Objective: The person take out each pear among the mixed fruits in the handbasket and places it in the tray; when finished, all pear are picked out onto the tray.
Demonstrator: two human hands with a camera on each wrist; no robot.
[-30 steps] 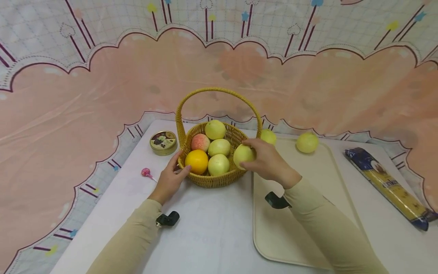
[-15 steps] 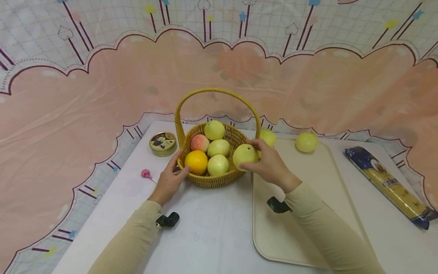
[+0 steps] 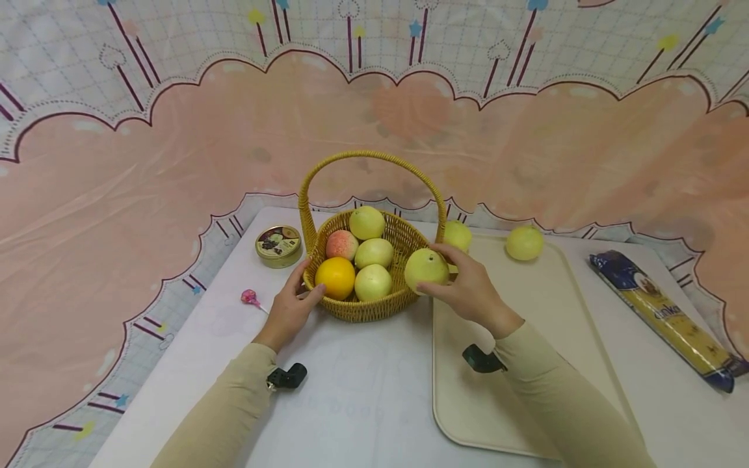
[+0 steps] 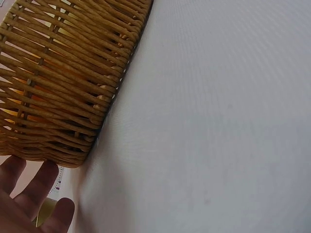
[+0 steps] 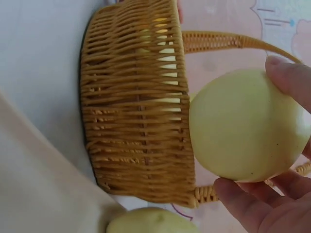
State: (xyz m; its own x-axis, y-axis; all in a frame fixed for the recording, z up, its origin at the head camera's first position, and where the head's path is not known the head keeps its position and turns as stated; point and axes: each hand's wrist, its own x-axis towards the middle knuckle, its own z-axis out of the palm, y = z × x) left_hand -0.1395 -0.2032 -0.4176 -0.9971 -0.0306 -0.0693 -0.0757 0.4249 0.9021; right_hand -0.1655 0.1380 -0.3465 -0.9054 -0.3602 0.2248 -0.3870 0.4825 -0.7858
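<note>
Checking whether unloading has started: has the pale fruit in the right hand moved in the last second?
Yes. The pale fruit has shifted right, over the basket rim toward the tray.

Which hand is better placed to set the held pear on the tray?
Right. The right hand already grips the pear at the basket rim, right beside the tray. The left hand rests against the basket's far side, away from the tray, probably steadying it.

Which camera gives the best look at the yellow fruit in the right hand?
The right wrist view: the yellow fruit fills the frame between fingertips. The head view shows it small by the basket. The left wrist view misses it.
</note>
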